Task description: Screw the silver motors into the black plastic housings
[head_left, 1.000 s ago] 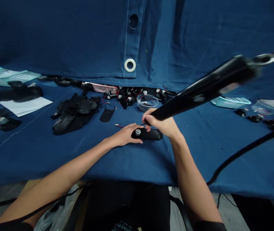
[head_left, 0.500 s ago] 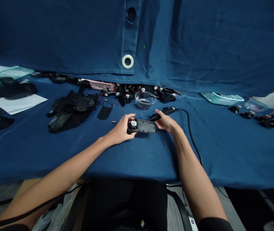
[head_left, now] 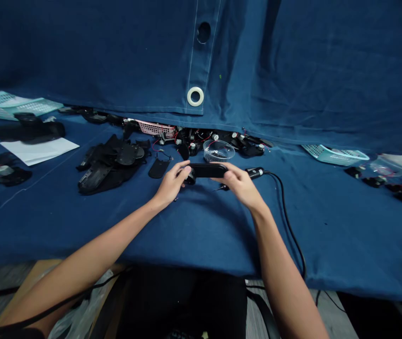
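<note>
Elongated black plastic housing (head_left: 205,170) is held between both hands, its long axis running across the head-camera view, with a round fitting (head_left: 190,178) at its end nearest the left hand. Left hand (head_left: 170,184) is partly closed, fingers wrapped over that end. Right hand (head_left: 239,181) is likewise partly closed, fingers laid over the opposite end, thumb side hidden from this angle. Corded electric screwdriver (head_left: 255,173) lies just under and beyond the right hand; whether that hand also has hold of it cannot be told. Its black cable (head_left: 285,221) runs from the tool toward the camera, on the right hand's side. Clear plastic bowl of dark screws (head_left: 218,150) sits just beyond the housing. Black oval cover (head_left: 159,168) lies just beyond the left hand, and a heap of black casing parts (head_left: 112,165) lies further out on that side. Pink basket (head_left: 154,128) stands beyond the left hand, among parts with red wires (head_left: 201,141). Teal basket (head_left: 335,155) stands well out past the right hand, on blue cloth (head_left: 328,226).
</note>
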`<state>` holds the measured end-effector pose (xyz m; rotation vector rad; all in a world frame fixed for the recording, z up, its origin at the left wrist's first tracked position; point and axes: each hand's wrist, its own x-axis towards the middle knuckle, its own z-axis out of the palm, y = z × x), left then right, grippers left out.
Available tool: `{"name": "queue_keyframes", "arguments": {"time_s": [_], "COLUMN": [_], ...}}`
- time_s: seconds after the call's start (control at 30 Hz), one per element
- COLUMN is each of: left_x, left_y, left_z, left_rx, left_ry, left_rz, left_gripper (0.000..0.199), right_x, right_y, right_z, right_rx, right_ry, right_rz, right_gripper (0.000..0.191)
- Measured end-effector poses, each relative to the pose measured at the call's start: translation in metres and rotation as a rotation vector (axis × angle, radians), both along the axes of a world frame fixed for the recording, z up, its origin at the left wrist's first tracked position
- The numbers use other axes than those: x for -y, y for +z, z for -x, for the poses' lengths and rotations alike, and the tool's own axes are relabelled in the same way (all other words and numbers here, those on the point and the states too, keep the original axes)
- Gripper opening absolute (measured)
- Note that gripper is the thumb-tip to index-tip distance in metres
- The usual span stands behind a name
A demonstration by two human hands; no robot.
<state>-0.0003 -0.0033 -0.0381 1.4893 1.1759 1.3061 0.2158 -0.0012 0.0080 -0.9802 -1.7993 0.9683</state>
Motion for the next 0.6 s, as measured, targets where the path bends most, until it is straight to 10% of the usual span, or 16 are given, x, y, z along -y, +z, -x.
{"name": "queue_keyframes", "arguments": {"time_s": [0.13, 0.6], "left_x": [-0.003, -0.003], "left_y": [-0.004, -0.007], "left_z": [-0.005, -0.005], "left_rx": [0.225, 0.064], "left_ry": [0.048, -0.007], "left_rz": [0.065, 0.095], "left_gripper": [0.051, 0.041], "right_x": [0.003, 0.010], "right_y": [-0.007, -0.005], "right_z": [0.017, 0.019], "right_rx": [0.128, 0.196], "right_ry": [-0.110, -0.080], "right_rz": [-0.107, -0.177], "right_gripper": [0.036, 0.039]}}
